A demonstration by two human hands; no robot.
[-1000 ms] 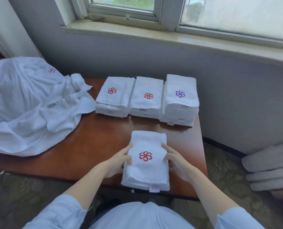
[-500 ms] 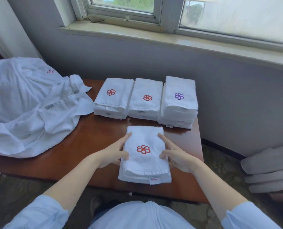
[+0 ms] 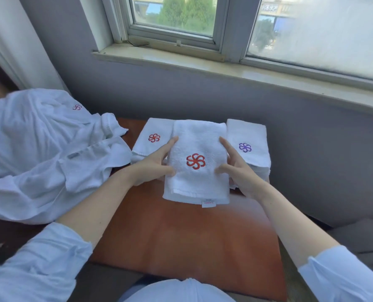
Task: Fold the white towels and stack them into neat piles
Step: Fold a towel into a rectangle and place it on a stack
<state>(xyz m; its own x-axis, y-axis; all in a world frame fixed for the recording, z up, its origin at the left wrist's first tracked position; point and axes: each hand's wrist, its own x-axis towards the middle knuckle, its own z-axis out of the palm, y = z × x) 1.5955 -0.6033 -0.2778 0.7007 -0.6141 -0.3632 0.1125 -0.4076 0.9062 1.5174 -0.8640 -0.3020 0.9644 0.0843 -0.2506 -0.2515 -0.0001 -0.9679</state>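
The folded towel (image 3: 195, 162) is held between the two hands. The left hand (image 3: 154, 166) grips its left edge and the right hand (image 3: 239, 171) its right edge, each with the thumb on top and the fingers curled under or along the side. Its long axis runs straight away from the wrists, with the label end nearest the person and the red flower mark facing up.

Just beyond the left hand's knuckles sits a pile (image 3: 150, 136) marked in red, and just outside the right hand a taller pile (image 3: 248, 144) marked in purple. The held towel fills the gap between them and lies parallel to both (whatever is under it is hidden by the cloth).

The coming move looks like a straight lowering. The towel's sides already line up with its neighbours, so it likely needs no turn. The fingers underneath will probably have to slide outward without dragging the fold askew. Neither hand is nearer, as they share the load evenly.

Well off past the left forearm, a heap of unfolded towels (image 3: 39, 153) lies on the bench (image 3: 181, 232).
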